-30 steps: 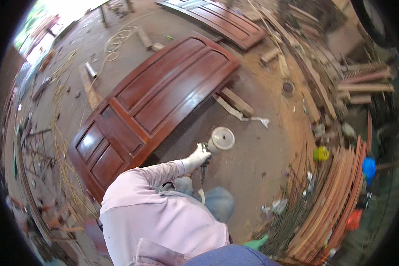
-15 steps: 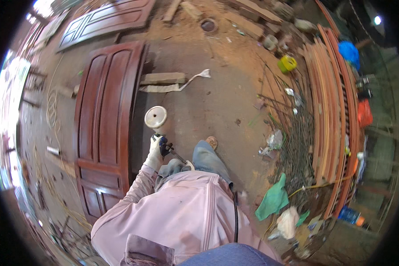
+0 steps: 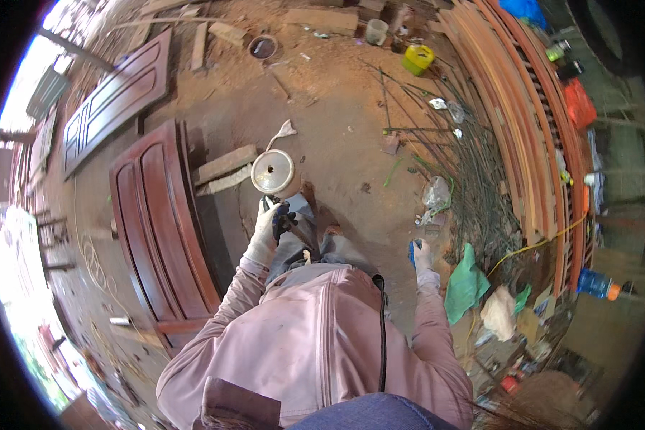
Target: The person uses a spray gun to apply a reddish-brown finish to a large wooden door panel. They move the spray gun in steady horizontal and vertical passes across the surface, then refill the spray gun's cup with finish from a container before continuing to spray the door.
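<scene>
1. Jacket (image 3: 315, 333), pale pink, fills the lower middle, above a blue cap brim (image 3: 373, 413) at the bottom edge.
2. Left hand (image 3: 266, 222), gloved in white and dark blue, is wrapped around the handle of a spray gun (image 3: 274, 173); its round, pale lidded cup is held out in front, left of centre.
3. Right hand (image 3: 423, 255), gloved in white and blue, hangs well apart on the right; I cannot tell whether its fingers are spread or curled.
4. Near it, a green cloth (image 3: 468, 287) lies on the ground.
5. On the left, a reddish-brown panelled door (image 3: 161, 222) lies near the spray gun, wooden blocks (image 3: 226, 163) jutting from its right edge.
6. On the right, thin dark rods (image 3: 487, 193) lie beside stacked boards (image 3: 516, 129).
7. Farther off are a second panelled door (image 3: 118, 100) and a yellow-green jug (image 3: 418, 59).
</scene>
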Motion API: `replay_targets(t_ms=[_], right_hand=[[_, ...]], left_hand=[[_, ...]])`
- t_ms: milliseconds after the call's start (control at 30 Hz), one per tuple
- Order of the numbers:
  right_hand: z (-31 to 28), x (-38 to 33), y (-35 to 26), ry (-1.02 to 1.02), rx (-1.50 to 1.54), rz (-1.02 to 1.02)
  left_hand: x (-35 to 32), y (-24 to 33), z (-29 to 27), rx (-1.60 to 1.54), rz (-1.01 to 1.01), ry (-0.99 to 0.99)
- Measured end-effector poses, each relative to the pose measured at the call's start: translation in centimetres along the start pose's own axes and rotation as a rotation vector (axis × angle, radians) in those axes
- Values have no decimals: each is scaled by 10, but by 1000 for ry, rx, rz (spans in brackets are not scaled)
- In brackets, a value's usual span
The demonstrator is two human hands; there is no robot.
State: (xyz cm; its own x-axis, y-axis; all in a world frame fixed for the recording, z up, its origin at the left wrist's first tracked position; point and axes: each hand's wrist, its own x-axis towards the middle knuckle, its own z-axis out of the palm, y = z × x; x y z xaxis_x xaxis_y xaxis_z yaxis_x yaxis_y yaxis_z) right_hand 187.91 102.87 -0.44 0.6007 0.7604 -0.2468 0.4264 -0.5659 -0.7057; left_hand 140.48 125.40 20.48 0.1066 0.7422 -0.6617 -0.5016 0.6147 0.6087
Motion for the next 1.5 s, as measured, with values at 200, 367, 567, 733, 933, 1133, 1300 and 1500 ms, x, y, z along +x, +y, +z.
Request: replay_targets(t_ms=[200, 367, 567, 733, 933, 1133, 1300, 1500], right_hand=[[68, -135, 4, -43, 344, 641], [90, -261, 5, 9, 870, 647], [111, -234, -60, -12, -29, 708], [116, -85, -341, 335, 6, 349], [57, -53, -491, 525, -144, -199], [122, -70, -462, 568, -336, 109], [107, -122, -468, 629, -237, 256], [72, -141, -470, 643, -134, 340]], left_hand=[[61, 43, 6, 303, -6, -57], [97, 79, 60, 447, 45, -214], [157, 100, 87, 671, 115, -440], [202, 140, 90, 936, 161, -631], [215, 81, 115, 1195, -137, -963], [251, 43, 103, 1419, -507, -987], [218, 27, 132, 1521, -501, -1217], [180, -2, 120, 1779, -183, -1393]])
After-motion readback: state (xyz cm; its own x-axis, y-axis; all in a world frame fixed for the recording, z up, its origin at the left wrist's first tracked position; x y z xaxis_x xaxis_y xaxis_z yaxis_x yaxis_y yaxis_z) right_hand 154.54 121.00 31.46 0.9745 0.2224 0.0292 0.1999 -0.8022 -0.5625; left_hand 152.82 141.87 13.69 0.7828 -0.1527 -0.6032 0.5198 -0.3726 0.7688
